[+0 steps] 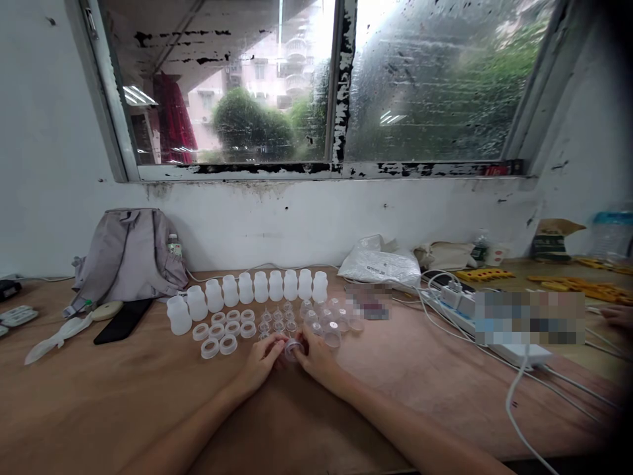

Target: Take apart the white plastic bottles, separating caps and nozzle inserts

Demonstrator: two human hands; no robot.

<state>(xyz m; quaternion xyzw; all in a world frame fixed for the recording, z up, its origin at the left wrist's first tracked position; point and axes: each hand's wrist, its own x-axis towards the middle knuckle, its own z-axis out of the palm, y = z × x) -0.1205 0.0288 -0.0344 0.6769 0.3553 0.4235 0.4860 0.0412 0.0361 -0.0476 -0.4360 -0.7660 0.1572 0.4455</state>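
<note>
Both of my hands meet near the middle of the table around a translucent screw ring (293, 351) of a baby bottle. My left hand (264, 359) pinches its left side, and my right hand (312, 353) grips the right side with the thumb at its opening. Whether a nipple sits inside the ring is too small to tell. Just beyond my fingers stand several clear silicone nipples (277, 316). To their left lie several white screw rings (217, 330), and to the right several clear domed caps (326, 316). A row of frosted bottle bodies (245, 288) stands behind.
A grey backpack (126, 254), a black phone (122, 322) and a tape roll (107, 310) lie at left. On the right are a silvery bag (380, 262), a white power strip (514, 349) with trailing cables, and yellow parts (568, 290). Another person's hand (618, 316) shows at the right edge.
</note>
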